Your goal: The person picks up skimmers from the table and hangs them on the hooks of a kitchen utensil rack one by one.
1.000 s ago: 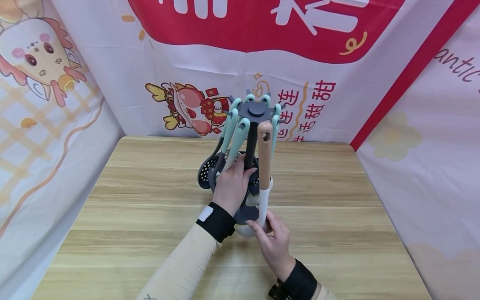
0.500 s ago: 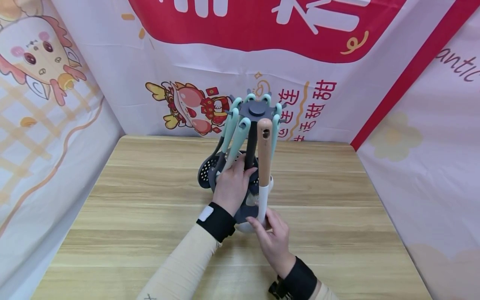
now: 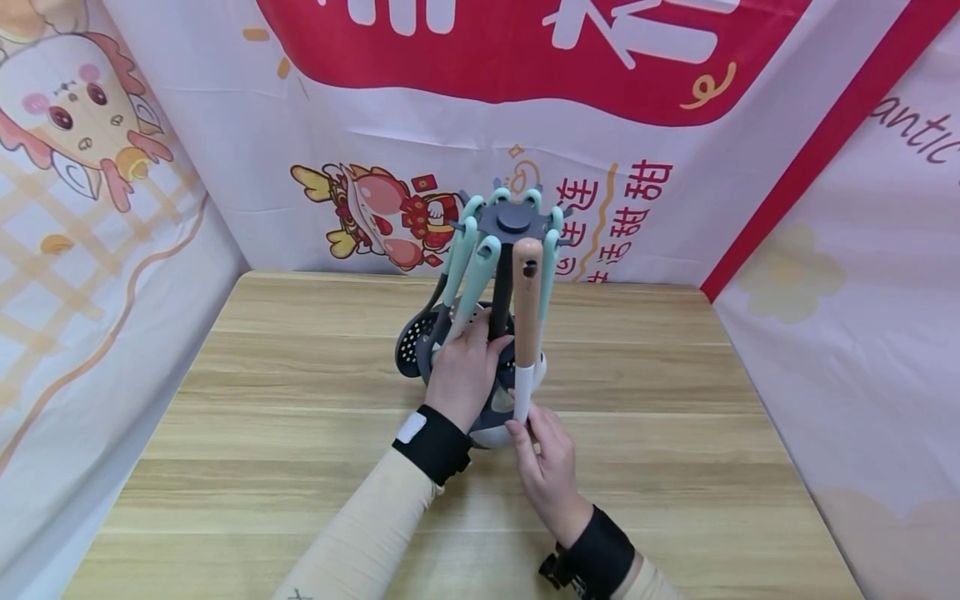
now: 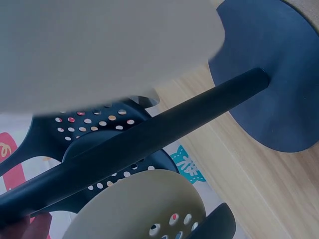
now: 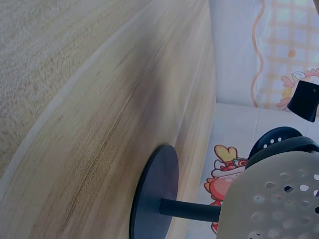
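My left hand grips the dark pole of a standing utensil rack; one fingertip shows beside the pole in the left wrist view. Between right thumb and fingers, my right hand pinches the white lower part of a wooden-handled kitchen utensil. It stands nearly upright at the rack's front, its hole just below the hook ring. A pale head shows low by the rack. The right wrist view has a pale perforated head; I cannot tell surely whether it belongs to the held utensil.
Several mint-handled utensils hang around the ring, among them a dark slotted one at left. The rack's round base rests on the wooden table. Printed cloth hangs behind and at both sides.
My right hand has risen a little with the utensil, moving closer to the rack. The wooden handle's top has shifted slightly left. My left hand stays on the pole.
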`<state>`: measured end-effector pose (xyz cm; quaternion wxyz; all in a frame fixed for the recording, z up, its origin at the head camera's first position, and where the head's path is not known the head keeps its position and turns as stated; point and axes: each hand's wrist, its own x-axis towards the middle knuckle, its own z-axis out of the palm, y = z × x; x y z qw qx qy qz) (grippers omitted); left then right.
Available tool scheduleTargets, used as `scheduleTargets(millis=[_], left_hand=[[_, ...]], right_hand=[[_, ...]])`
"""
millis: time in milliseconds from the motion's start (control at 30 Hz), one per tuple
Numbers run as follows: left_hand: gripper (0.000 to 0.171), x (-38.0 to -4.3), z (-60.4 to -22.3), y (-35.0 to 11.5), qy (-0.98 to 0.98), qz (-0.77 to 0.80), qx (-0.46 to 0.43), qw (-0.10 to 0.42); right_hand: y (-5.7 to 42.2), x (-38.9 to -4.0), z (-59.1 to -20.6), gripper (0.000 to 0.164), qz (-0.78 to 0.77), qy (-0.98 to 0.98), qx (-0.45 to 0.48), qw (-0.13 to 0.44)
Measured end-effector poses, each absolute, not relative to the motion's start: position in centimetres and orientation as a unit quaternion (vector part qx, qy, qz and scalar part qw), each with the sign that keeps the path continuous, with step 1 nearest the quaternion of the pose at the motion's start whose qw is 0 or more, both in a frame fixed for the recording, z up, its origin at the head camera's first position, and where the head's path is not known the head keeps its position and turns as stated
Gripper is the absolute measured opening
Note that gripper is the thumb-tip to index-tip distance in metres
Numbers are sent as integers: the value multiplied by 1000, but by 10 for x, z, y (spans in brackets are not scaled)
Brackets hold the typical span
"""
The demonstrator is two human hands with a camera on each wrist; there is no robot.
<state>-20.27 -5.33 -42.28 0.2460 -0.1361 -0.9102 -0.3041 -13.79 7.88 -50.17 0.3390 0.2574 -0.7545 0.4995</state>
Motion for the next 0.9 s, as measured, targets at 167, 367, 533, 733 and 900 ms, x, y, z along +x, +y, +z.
scheduleTargets(millis=[167,367,533,733,900], left_hand=[[33,-202,-422,-54,-911,-299,-140,246],[34,-202,-422,-54,-912,-293,-143,249],[33,-202,-422,-54,-912,-296,-143,246],[33,-203,-423,-54,-912,-295,-142,249],[34,-202,-424,-53,-912,-296,-136,251]], right_hand=[[79,-141,-500,29,481,-763,261,344],[79,-144,-497,25,471,-769,261,344],[80,-145,-496,25,460,-783,252,334],[79,-147,-497,25,443,-796,235,338],[76,-150,-496,25,438,-791,231,359]])
